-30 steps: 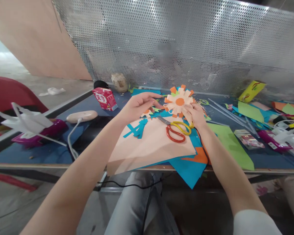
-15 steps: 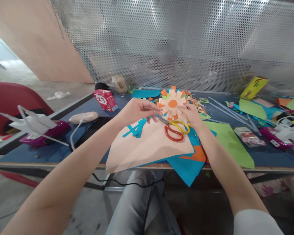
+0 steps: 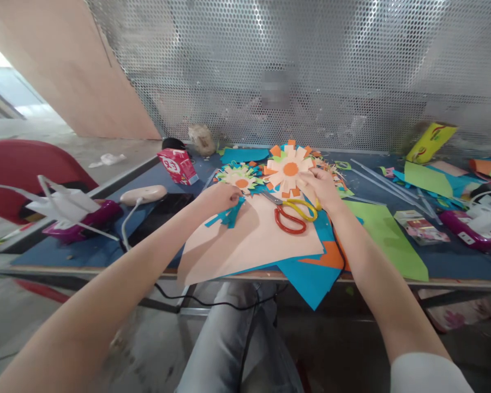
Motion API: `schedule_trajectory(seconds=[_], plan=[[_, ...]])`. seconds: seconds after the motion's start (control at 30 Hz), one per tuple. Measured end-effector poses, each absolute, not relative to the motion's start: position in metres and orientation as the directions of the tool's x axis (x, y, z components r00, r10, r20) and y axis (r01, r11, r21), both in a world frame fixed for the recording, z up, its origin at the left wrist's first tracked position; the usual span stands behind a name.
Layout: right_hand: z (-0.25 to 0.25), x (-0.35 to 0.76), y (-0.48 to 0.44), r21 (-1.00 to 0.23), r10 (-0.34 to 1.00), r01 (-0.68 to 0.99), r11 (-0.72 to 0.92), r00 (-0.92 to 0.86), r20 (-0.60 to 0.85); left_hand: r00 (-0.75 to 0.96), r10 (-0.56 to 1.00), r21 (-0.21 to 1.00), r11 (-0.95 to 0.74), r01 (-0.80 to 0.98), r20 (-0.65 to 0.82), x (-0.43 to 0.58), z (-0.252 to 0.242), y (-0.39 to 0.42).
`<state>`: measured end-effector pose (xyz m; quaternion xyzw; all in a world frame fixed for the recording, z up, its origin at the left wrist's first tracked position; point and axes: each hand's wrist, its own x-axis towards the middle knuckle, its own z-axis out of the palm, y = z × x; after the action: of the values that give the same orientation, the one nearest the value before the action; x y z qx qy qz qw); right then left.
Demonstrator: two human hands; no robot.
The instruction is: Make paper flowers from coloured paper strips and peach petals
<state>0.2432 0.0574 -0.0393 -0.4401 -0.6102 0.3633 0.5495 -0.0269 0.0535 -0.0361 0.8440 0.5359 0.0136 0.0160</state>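
Note:
In my right hand point(image 3: 322, 186) is the edge of a layered paper flower point(image 3: 289, 168), pale peach with an orange centre and orange, green and peach petals. My left hand point(image 3: 224, 195) has its fingers curled together at the upper end of some blue paper strips point(image 3: 231, 217); its fingertips are partly hidden. Just behind that hand lies a second paper flower point(image 3: 242, 180) with green, white and blue petals. Scissors point(image 3: 290, 214) with one red and one yellow handle loop rest between my hands on a large peach paper sheet point(image 3: 253, 240).
Blue sheets point(image 3: 311, 281) overhang the table's front edge. To the right are a green sheet point(image 3: 387, 240), clear sticks point(image 3: 388, 183) and a purple power strip point(image 3: 466, 229). At left stand a pink box point(image 3: 178, 165), a white corded device point(image 3: 143, 194) and another purple power strip point(image 3: 82, 221).
My left hand has moved left and down from beside the held flower to the blue strips, uncovering the second flower. The right hand still holds its flower, and the view has shifted slightly.

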Motion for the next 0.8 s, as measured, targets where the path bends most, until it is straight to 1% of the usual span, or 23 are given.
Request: schedule_trajectory(seconds=[0.1, 0.2, 0.27, 0.3, 0.4, 0.47, 0.57, 0.63, 0.67, 0.7, 0.8], plan=[[-0.038, 0.244, 0.057, -0.930, 0.938, 0.130, 0.343, 0.006, 0.347, 0.363, 0.929, 0.151, -0.370, 0.917, 0.076, -0.031, -0.037, 0.059], [-0.036, 0.245, 0.057, -0.936, 0.939, 0.094, 0.339, 0.031, 0.343, 0.274, 0.951, 0.333, -0.306, 0.892, 0.142, -0.040, -0.040, 0.065], [-0.035, 0.245, 0.057, -0.937, 0.938, 0.075, 0.342, 0.040, 0.345, 0.240, 0.952, 0.418, -0.299, 0.858, 0.189, -0.044, -0.042, 0.069], [-0.034, 0.245, 0.057, -0.936, 0.937, 0.072, 0.344, 0.042, 0.348, 0.231, 0.949, 0.441, -0.304, 0.844, 0.214, -0.046, -0.044, 0.070], [-0.033, 0.245, 0.057, -0.930, 0.929, 0.065, 0.362, 0.061, 0.365, 0.236, 0.935, 0.446, -0.335, 0.830, 0.265, -0.044, -0.045, 0.071], [-0.033, 0.246, 0.058, -0.918, 0.911, 0.038, 0.395, 0.110, 0.397, 0.248, 0.928, 0.475, -0.358, 0.804, 0.279, -0.039, -0.043, 0.070], [-0.030, 0.252, 0.061, -0.890, 0.855, 0.001, 0.457, 0.275, 0.439, 0.290, 0.918, 0.532, -0.394, 0.749, 0.272, -0.021, -0.039, 0.073], [-0.028, 0.258, 0.063, -0.883, 0.818, -0.014, 0.470, 0.381, 0.430, 0.323, 0.912, 0.555, -0.411, 0.723, 0.253, -0.001, -0.036, 0.079], [-0.027, 0.261, 0.064, -0.882, 0.805, -0.020, 0.470, 0.419, 0.419, 0.348, 0.902, 0.545, -0.432, 0.719, 0.257, 0.012, -0.034, 0.084], [-0.026, 0.263, 0.065, -0.882, 0.796, -0.024, 0.470, 0.445, 0.412, 0.381, 0.882, 0.508, -0.472, 0.721, 0.279, 0.026, -0.032, 0.089], [-0.025, 0.265, 0.066, -0.876, 0.770, 0.007, 0.483, 0.473, 0.428, 0.497, 0.811, 0.324, -0.581, 0.747, 0.308, 0.074, -0.024, 0.105]])
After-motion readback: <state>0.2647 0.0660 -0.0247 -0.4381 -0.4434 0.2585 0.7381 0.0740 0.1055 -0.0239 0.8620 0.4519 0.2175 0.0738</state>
